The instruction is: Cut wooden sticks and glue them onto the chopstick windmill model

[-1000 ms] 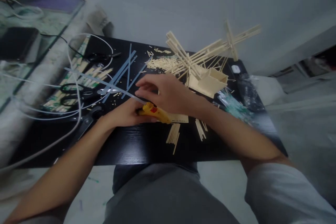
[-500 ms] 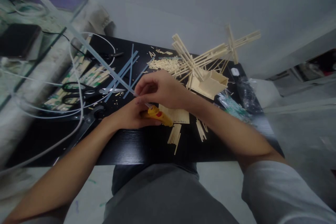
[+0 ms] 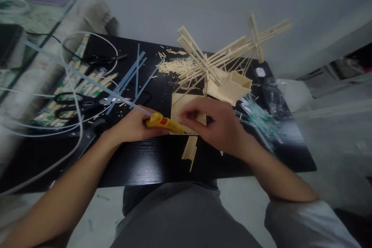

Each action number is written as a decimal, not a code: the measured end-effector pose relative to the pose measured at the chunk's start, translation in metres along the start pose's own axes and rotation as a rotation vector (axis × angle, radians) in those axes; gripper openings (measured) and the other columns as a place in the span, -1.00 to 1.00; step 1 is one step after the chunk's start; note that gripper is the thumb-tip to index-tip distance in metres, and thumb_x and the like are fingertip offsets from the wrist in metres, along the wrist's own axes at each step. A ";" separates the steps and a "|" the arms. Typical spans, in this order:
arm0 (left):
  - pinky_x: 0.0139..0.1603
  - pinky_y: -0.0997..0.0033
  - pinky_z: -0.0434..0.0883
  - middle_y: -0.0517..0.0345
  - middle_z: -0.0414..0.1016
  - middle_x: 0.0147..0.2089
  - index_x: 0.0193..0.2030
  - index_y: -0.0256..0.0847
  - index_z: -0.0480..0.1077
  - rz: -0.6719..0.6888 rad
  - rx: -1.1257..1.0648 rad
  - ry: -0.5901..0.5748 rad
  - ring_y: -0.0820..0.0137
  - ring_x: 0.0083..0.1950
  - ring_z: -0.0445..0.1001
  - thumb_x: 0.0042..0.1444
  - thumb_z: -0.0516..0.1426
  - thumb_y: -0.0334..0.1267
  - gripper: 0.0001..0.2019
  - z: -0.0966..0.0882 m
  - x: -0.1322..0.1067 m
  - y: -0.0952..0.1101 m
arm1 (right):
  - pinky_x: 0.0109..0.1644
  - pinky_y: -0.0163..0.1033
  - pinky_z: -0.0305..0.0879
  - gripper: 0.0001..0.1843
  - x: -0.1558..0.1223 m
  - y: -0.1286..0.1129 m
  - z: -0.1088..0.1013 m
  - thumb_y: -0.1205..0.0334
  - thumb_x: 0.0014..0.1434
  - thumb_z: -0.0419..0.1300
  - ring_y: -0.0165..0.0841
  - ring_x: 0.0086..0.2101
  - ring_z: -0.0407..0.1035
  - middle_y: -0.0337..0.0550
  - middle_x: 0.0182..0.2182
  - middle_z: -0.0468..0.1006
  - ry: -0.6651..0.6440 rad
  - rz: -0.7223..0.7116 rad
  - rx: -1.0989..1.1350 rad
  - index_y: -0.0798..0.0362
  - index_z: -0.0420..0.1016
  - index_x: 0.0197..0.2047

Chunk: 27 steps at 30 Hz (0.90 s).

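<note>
My left hand (image 3: 135,124) is closed around a yellow hot glue gun (image 3: 164,122). A long translucent glue stick (image 3: 95,82) runs out of the gun's back end to the upper left. The gun's nozzle points right, over the lower edge of a flat wooden-stick panel (image 3: 181,104). My right hand (image 3: 219,122) hovers over the panel's right side, blurred, with fingers loosely curled, thumb apart and nothing visible in them. Just below the panel lies a small row of thin wooden sticks (image 3: 189,148).
Behind the panel stands a wooden-stick windmill model (image 3: 215,68). Cut stick bits (image 3: 177,66) are piled beside it. To the left lie spare glue sticks (image 3: 128,77), black scissors (image 3: 78,104), bundled sticks (image 3: 72,85) and a white cable (image 3: 80,124). Plastic wrappers (image 3: 260,120) lie right.
My right hand has left the glue stick and moved right, over the panel. The glue gun has shifted slightly left and up, still in my left hand. The camera view has shifted slightly.
</note>
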<state>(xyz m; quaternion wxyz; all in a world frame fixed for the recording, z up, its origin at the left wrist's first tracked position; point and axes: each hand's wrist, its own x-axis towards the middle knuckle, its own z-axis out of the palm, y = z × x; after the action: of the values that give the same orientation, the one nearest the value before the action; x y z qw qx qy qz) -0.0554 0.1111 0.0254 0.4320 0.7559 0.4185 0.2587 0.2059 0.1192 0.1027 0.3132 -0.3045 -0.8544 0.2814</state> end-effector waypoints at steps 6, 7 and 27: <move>-0.49 0.59 0.24 0.29 0.45 -0.49 -0.42 -0.29 0.50 0.022 0.040 0.094 0.56 -0.51 0.29 0.14 0.38 -0.16 -0.73 0.000 0.000 -0.002 | -0.11 -0.17 0.60 -0.89 -0.113 0.015 0.024 0.18 0.41 0.35 -0.27 -0.20 0.60 -0.11 -0.18 0.66 -0.012 0.220 -0.211 0.01 0.57 -0.07; -0.48 0.59 0.24 0.29 0.45 -0.49 -0.41 -0.29 0.50 0.046 0.053 0.112 0.57 -0.51 0.27 0.15 0.37 -0.18 -0.74 0.001 0.000 -0.003 | -0.08 -0.13 0.62 -0.81 -0.127 0.014 0.033 0.13 0.39 0.36 -0.23 -0.14 0.61 -0.05 -0.12 0.66 0.025 0.221 -0.223 0.02 0.55 -0.01; -0.38 0.41 0.23 0.20 0.50 -0.43 -0.38 -0.18 0.46 0.035 0.368 0.033 0.41 -0.42 0.44 0.27 0.26 0.08 -0.62 0.004 0.005 -0.017 | -0.16 -0.14 0.72 -0.54 -0.147 0.019 0.054 0.38 0.30 0.37 -0.33 -0.19 0.64 0.02 0.32 0.37 0.333 0.461 0.160 -0.16 0.51 0.21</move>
<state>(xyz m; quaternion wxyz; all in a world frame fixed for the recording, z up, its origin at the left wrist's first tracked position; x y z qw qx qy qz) -0.0566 0.1178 0.0088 0.2748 0.8248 0.4528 0.1977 0.2656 0.0134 0.0018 0.4000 -0.5072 -0.6745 0.3576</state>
